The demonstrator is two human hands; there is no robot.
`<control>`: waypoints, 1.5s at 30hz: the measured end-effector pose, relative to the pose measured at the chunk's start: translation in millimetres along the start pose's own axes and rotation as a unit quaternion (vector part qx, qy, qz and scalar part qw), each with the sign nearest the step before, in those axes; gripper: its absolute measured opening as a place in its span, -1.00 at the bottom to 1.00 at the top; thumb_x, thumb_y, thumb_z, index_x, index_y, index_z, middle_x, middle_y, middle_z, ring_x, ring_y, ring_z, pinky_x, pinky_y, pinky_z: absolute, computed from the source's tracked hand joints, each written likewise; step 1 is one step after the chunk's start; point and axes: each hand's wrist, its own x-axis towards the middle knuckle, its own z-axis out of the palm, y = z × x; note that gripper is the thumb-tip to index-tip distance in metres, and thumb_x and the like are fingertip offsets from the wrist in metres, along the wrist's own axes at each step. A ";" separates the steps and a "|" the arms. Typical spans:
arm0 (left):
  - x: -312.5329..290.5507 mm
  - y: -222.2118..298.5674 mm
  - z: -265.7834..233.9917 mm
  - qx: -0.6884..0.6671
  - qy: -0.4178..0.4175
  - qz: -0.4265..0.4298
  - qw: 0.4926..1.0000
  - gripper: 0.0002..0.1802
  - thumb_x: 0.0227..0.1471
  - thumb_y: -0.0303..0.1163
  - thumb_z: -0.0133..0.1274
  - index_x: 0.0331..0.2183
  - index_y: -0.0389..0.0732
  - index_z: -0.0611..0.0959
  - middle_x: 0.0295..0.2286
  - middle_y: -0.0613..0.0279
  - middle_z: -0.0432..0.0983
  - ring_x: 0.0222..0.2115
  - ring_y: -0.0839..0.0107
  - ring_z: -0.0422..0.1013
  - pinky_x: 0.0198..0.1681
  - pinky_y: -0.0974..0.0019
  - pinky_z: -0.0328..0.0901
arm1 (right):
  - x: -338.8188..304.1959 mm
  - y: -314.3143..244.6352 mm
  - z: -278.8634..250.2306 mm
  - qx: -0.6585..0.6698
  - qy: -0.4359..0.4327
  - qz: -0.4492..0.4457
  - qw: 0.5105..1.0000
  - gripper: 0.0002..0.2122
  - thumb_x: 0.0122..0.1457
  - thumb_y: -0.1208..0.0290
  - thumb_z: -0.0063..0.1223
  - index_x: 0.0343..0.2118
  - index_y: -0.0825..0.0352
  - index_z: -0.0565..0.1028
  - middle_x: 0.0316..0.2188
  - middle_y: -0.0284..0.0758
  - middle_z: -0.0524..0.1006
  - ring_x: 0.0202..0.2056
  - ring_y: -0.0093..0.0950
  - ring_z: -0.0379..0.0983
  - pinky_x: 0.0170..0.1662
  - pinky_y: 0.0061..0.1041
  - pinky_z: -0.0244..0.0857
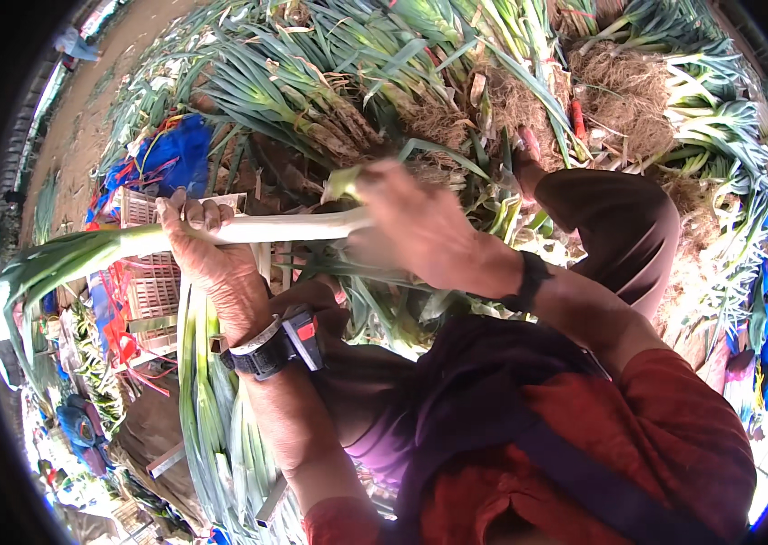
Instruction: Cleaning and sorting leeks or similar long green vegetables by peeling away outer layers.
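Head view: a long leek lies level across the middle of the frame, white shank at centre, green leaves trailing to the left edge. Left hand wraps the shank from below, fingers curled over the top, wrist carrying a dark watch. Right hand, blurred, closes on the root end. Piled leeks fill the upper frame. Pale plastic crate sits lower left.
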 end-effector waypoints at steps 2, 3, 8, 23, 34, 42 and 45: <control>-8.8 -2.2 8.1 0.040 0.053 0.011 0.998 -0.63 -0.02 -0.15 0.17 -0.33 -0.24 0.49 -0.67 0.43 0.24 -0.68 0.58 0.17 -0.65 0.51 0.11 | 4.6 -1.7 -13.0 -0.100 0.131 0.002 0.986 -0.71 0.08 0.34 0.12 -0.23 0.36 0.31 -0.32 -0.20 0.39 -0.41 -0.23 0.45 -0.48 -0.31 0.27; -15.7 -0.9 14.4 0.069 0.084 0.036 0.993 -0.64 -0.01 -0.15 0.17 -0.33 -0.23 0.49 -0.67 0.43 0.24 -0.67 0.58 0.19 -0.64 0.50 0.14 | 10.3 4.1 -29.5 -0.046 -0.003 0.100 0.994 -0.73 0.09 0.30 0.11 -0.31 0.36 0.32 -0.35 -0.14 0.41 -0.40 -0.17 0.44 -0.40 -0.31 0.28; -18.2 7.5 13.2 0.128 0.144 0.097 0.977 -0.65 0.01 -0.15 0.12 -0.27 -0.21 0.49 -0.59 0.36 0.30 -0.64 0.54 0.26 -0.64 0.46 0.22 | 1.8 16.6 -24.3 0.016 -0.186 0.026 0.982 -0.75 0.07 0.36 0.12 -0.29 0.38 0.35 -0.39 -0.15 0.46 -0.37 -0.16 0.46 -0.33 -0.26 0.33; -17.1 -9.3 -52.7 0.036 0.044 -0.011 0.998 -0.82 0.10 -0.20 0.00 -0.38 -0.09 0.50 -0.59 0.45 0.36 -0.62 0.62 0.26 -0.58 0.46 0.23 | -8.6 -27.1 40.4 0.423 -0.225 0.095 0.873 -0.82 0.05 0.54 0.15 -0.40 0.38 0.33 -0.52 -0.28 0.45 -0.43 -0.49 0.49 -0.37 -0.46 0.30; -30.2 10.7 7.8 0.083 0.101 0.105 0.986 -0.62 0.07 -0.33 0.11 -0.11 -0.16 0.36 -0.61 0.42 0.30 -0.71 0.66 0.20 -0.69 0.54 0.15 | -17.2 -48.1 34.8 0.249 -0.211 0.025 0.945 -0.79 -0.08 0.55 0.22 -0.47 0.38 0.36 -0.54 -0.21 0.41 -0.50 -0.26 0.40 -0.40 -0.40 0.29; -16.3 -3.2 -4.8 0.102 0.079 0.139 0.982 -0.30 0.09 -0.41 0.05 0.21 -0.17 0.14 -0.37 0.44 0.31 -0.50 0.71 0.19 -0.50 0.59 0.17 | -22.3 -25.1 59.0 0.435 -0.208 0.219 0.848 -0.65 -0.13 0.53 0.30 -0.28 0.40 0.39 -0.38 -0.28 0.47 -0.30 -0.44 0.43 -0.17 -0.45 0.29; -12.7 -9.1 -14.2 0.096 0.072 0.127 0.985 -0.31 0.09 -0.44 0.04 0.21 -0.15 0.15 -0.37 0.44 0.31 -0.50 0.70 0.20 -0.49 0.59 0.18 | -21.2 -26.0 56.5 0.495 -0.241 0.267 0.791 -0.67 -0.10 0.47 0.30 -0.29 0.39 0.40 -0.38 -0.32 0.48 -0.28 -0.54 0.40 -0.18 -0.48 0.28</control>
